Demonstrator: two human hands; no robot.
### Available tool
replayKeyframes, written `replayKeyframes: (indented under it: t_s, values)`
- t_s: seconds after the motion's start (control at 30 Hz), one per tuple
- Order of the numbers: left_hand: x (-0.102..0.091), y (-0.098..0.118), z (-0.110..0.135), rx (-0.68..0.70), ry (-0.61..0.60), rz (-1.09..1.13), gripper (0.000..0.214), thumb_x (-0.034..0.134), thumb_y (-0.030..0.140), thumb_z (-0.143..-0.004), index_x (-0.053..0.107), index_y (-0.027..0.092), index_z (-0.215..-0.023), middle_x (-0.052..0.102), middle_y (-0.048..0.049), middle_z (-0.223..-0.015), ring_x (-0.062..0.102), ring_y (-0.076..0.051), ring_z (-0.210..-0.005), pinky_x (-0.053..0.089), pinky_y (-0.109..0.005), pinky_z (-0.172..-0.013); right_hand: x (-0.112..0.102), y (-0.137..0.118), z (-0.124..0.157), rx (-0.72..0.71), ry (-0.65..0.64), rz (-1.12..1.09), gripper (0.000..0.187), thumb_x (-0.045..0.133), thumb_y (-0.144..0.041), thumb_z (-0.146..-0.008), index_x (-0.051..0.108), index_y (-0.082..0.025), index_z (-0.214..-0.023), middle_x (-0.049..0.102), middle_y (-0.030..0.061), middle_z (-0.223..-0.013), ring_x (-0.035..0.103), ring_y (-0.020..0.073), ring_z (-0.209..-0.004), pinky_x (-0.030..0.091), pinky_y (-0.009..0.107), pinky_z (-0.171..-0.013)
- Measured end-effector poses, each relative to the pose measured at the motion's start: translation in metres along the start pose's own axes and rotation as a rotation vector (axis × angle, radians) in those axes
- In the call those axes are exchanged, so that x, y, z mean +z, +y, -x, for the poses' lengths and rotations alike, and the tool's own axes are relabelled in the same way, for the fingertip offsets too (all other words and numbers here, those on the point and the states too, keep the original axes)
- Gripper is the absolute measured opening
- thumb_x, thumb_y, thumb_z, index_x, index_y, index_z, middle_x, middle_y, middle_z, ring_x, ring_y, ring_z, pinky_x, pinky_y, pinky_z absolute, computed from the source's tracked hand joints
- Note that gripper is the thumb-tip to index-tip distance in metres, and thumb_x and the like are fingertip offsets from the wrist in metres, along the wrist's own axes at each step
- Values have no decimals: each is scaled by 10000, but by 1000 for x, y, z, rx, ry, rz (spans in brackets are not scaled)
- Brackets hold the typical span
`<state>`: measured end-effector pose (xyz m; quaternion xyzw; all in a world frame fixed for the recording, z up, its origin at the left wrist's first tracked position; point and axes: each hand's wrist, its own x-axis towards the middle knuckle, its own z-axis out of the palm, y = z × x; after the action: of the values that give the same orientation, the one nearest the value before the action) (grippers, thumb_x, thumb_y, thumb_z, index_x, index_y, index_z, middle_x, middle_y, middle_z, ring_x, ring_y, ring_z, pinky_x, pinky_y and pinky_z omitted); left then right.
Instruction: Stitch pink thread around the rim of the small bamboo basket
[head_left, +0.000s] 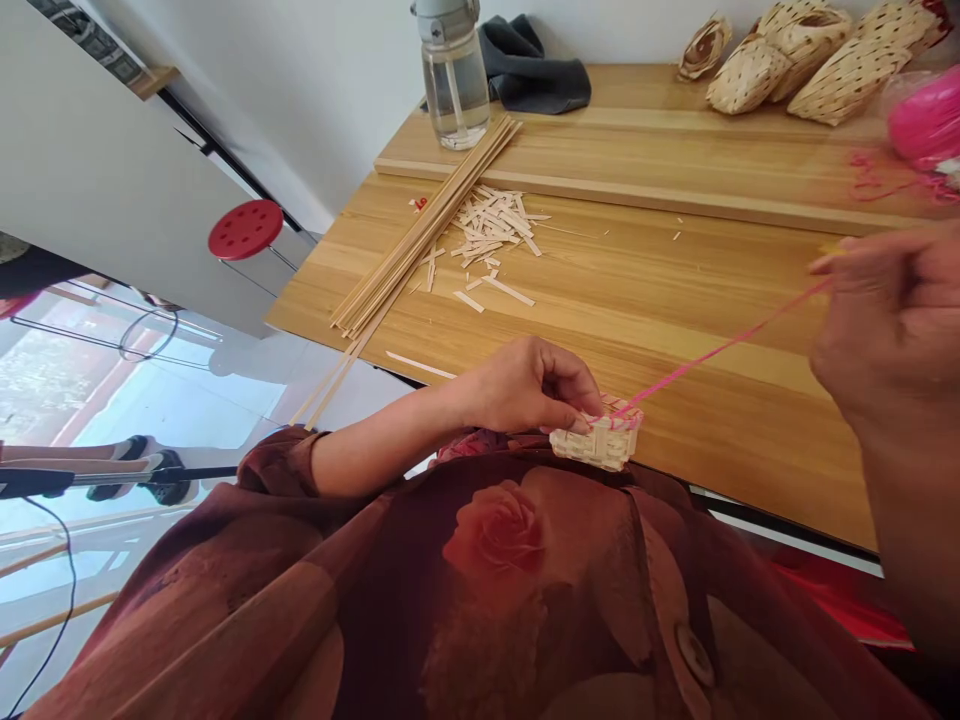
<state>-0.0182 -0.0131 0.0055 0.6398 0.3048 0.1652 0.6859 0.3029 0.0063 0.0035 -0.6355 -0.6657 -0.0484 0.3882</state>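
A small woven basket point(598, 446) of pale strips is held at the table's front edge, close to my body. My left hand point(534, 388) pinches its rim between thumb and fingers. Pink yarn point(720, 349) runs taut from the basket's rim up to the right. At its far end my right hand point(885, 320) is raised above the table, fingers closed on the yarn. A small yellowish tip shows at those fingers; I cannot make out what it is. Pink stitches lie along part of the basket's rim.
Long wooden strips point(427, 235) lie across the table's left side, beside a pile of short offcuts point(495, 225). A water bottle point(454, 85) and dark cloth point(529, 70) stand behind. Several woven pieces point(802, 60) and a pink yarn ball point(926, 118) are at back right. A red stool point(245, 229) is left.
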Motion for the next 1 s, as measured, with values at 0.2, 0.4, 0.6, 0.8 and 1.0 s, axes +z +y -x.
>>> replayKeyframes:
  t_s: [0.2,0.4,0.6,0.8,1.0]
  values:
    - [-3,4,-3,-72,-58,20,176,851,169,-759,839,117,-926,803,-51,-790,693,-99,-648,551,-180,-605,8,10,3,-215,-343,217,619,972,-624,-591,487,-245,-527,446,-19,-588,406,133,-661,365,365,-769]
    - [-4,8,-19,-87,-142,75,110,832,110,-745,838,116,-855,787,-33,-752,634,-66,-581,490,-147,-521,29,-4,-13,-52,-252,159,730,940,-626,-648,306,-287,-526,349,-50,-571,338,117,-657,332,346,-734]
    - [-1,6,-30,-133,-152,59,154,852,139,-736,832,107,-885,794,-47,-787,665,-80,-614,508,-152,-540,62,14,-8,-81,-272,107,657,869,-515,-776,320,-258,-522,339,-41,-585,316,137,-661,295,347,-709]
    - [-1,8,-35,-269,-157,109,258,883,133,-700,802,103,-943,756,-20,-695,665,-87,-568,511,-155,-530,56,22,-11,-113,-22,-15,607,648,-768,-850,353,-295,-607,407,4,-610,405,202,-715,376,387,-786]
    - [8,27,-43,-311,-226,38,113,873,137,-717,795,109,-794,701,33,-635,565,-39,-482,459,-137,-479,50,-13,-39,-166,-63,-105,578,767,-651,-816,366,-293,-603,412,6,-651,405,199,-749,366,405,-826]
